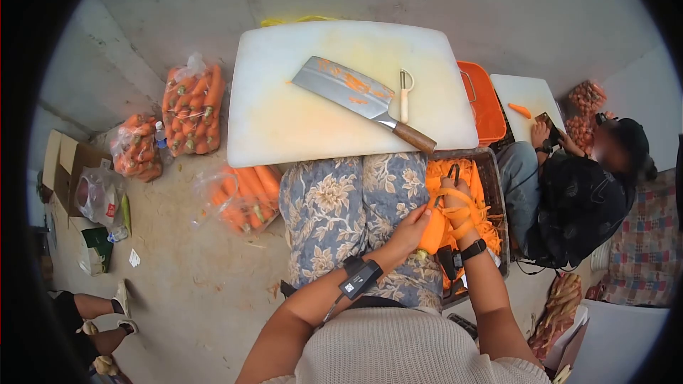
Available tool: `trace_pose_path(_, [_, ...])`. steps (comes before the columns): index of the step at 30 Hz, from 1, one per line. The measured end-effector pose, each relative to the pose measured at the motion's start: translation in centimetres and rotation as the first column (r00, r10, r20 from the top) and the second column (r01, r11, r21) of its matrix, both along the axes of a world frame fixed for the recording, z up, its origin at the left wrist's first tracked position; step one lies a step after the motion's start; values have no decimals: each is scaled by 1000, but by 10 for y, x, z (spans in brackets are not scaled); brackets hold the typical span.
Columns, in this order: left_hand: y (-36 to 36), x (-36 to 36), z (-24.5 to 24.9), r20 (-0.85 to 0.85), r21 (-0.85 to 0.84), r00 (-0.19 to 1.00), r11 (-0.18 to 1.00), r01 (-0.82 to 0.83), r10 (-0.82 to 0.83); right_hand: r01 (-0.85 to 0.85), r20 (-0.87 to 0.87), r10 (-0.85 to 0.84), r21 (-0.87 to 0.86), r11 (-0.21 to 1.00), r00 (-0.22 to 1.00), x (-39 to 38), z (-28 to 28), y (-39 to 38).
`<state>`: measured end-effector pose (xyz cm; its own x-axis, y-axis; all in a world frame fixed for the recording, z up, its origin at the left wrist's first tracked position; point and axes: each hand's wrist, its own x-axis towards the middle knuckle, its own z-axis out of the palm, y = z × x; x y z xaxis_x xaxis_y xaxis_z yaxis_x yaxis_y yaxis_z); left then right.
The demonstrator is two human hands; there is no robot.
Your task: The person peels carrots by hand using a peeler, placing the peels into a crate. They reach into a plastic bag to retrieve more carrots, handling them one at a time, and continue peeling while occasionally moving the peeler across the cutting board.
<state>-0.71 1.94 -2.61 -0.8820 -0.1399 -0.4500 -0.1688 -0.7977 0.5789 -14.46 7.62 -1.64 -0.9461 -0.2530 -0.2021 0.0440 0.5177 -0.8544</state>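
My left hand [413,229] grips a thick carrot [431,233], its stem end towards me. My right hand [457,200] is closed round a dark-handled peeler [454,171], mostly hidden by the fingers, close to the carrot's far end. Long strips of orange peel [464,215] hang over that hand and wrist. Under both hands is a dark crate [503,235] filled with carrot peelings [487,230]. In front of my knees, a white cutting board [270,85] bears a cleaver [345,89] with orange scraps on its blade and a second peeler [405,96].
Bags of carrots [192,109] stand on the floor to the left, another bag [249,195] beside my leg. An orange bin [484,103] is behind the crate. At right, a seated person [583,185] holds a phone near a smaller board [523,92]. Another person's legs [99,320] show lower left.
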Motion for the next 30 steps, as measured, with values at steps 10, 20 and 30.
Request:
trace_pose_path(10, [-5,1,-2,-6,124,1000,992,16,-16,45,153,-49,30,999,987,-13,1,0])
trace_pose_path(20, [-27,19,8,-168,255,977,951,174,-133,101,-239,-34,273,957,970,-24,-24,66])
trace_pose_path(30, [-33,22,12,-225,447,970,874,191,-97,-62,-108,693,974,216,712,-28,-26,87])
